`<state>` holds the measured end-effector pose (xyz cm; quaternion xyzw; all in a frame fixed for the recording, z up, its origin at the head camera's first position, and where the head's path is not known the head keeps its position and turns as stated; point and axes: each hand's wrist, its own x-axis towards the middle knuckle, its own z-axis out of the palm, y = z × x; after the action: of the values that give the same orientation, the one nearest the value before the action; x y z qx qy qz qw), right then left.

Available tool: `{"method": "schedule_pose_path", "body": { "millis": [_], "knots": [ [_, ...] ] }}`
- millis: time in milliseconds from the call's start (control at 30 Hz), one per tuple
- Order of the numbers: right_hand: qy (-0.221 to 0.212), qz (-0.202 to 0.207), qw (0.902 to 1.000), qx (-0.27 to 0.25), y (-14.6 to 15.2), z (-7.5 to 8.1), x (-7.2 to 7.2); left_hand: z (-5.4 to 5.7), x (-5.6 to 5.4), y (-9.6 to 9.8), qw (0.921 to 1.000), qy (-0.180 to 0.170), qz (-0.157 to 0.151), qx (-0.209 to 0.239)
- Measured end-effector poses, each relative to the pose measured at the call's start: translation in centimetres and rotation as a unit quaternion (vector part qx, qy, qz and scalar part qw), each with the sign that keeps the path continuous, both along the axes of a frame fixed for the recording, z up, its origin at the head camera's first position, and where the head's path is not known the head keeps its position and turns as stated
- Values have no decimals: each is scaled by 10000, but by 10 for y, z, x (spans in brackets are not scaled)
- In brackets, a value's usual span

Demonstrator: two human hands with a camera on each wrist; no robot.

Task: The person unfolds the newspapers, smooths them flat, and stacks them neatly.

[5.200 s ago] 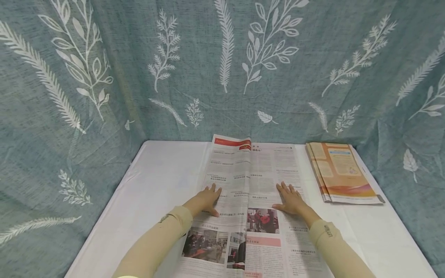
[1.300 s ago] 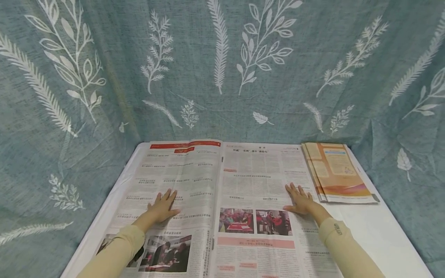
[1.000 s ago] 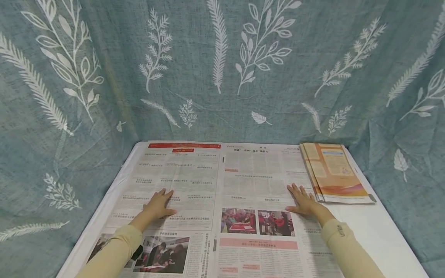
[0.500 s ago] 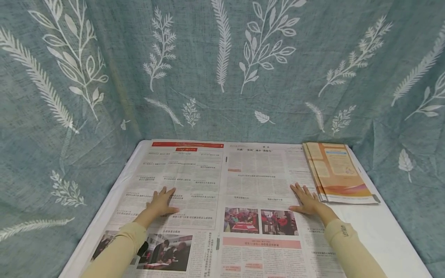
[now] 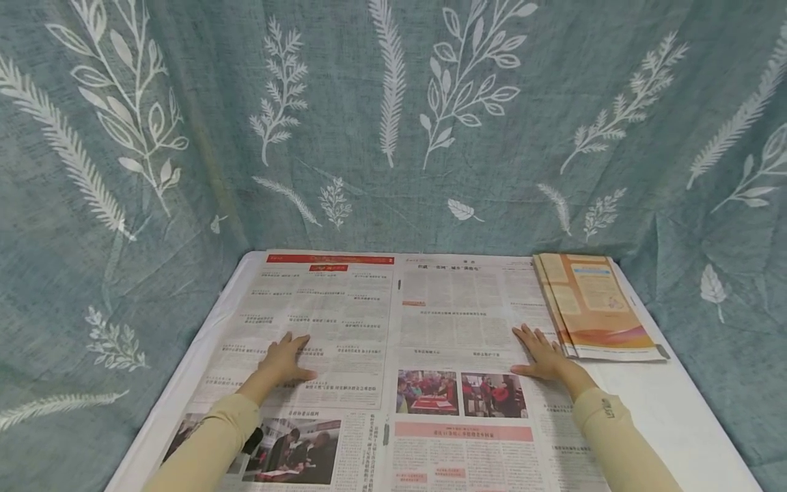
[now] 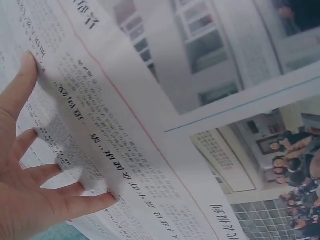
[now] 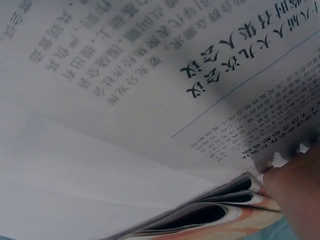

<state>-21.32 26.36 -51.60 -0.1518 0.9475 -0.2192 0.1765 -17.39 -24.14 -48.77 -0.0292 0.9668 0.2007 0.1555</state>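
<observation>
Left hand (image 5: 281, 362), one: fingers spread apart, gripped nothing, rested on grey-white printed paper newspaper (image 5: 443, 331). Right hand (image 5: 542, 357), one: fingers likewise apart, held nothing, rested near newspaper's right margin. Newspaper, one, two facing pages: lay spread beneath both hands; centre fold (image 5: 395, 328) ran outward between them. Stack of folded orange-and-cream printed papers (image 5: 599, 304), one, sheets uncountable: lay just beside right hand, rightward and farther out; left hand well apart.
</observation>
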Motion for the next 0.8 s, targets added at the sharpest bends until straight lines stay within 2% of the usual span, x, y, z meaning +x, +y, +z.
{"method": "schedule_pose_path", "body": {
  "millis": [300, 400, 500, 633, 800],
  "knots": [
    [531, 72, 9985, 144, 1, 0, -2, 1, -3, 0, 9997, 56, -211, -147],
    [690, 211, 9974, -13, 5, -3, -6, 2, -2, 1, 9998, 10, -154, -156],
    [1097, 497, 9925, -222, 13, -6, -11, 3, -2, 3, 9998, -26, -84, -174],
    [1505, 604, 9864, -253, 14, 2, -12, 3, -2, 4, 9999, -62, 1, -126],
    [1368, 340, 9900, 35, 10, 16, -9, 2, -2, 4, 10000, -32, -8, -65]
  ]
}}
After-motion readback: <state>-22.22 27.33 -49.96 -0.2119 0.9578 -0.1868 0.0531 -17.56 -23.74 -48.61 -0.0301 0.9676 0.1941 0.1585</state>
